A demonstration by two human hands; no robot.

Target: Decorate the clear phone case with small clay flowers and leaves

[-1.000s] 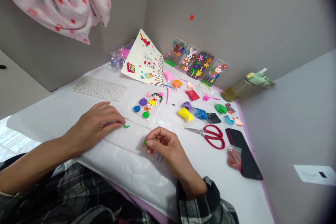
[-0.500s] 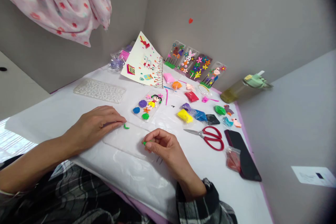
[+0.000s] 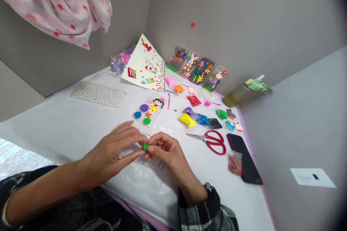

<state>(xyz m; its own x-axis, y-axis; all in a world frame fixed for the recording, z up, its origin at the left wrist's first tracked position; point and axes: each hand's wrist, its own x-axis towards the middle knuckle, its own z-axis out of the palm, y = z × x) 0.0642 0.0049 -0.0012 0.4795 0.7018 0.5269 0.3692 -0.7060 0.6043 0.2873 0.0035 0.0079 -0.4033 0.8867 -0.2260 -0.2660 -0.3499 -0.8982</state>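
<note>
Between the fingertips of my right hand (image 3: 166, 151) is a small lump of bright green modelling clay (image 3: 145, 147). The thumb and index finger of my left hand (image 3: 118, 148) close on the same lump from the other side. Under both hands lies a clear phone case (image 3: 148, 162), mostly covered by them. Just beyond stands out another clear case (image 3: 154, 115), flat on the table and decorated with a clay girl, flowers and coloured discs. Two thin dark strips (image 3: 161, 165) lie beside my right hand.
Red-handled scissors (image 3: 214, 142), a black phone (image 3: 245, 158) and bags of coloured clay (image 3: 187, 120) lie to the right. A textured clear sheet (image 3: 99, 94) is at left. Decorated cases (image 3: 190, 63) lean on the wall near a green-lidded bottle (image 3: 244, 90).
My left hand has moved right, from the case's left edge to the green clay at my right fingertips. The green piece by my left fingertips is now hidden. The view has shifted slightly.
</note>
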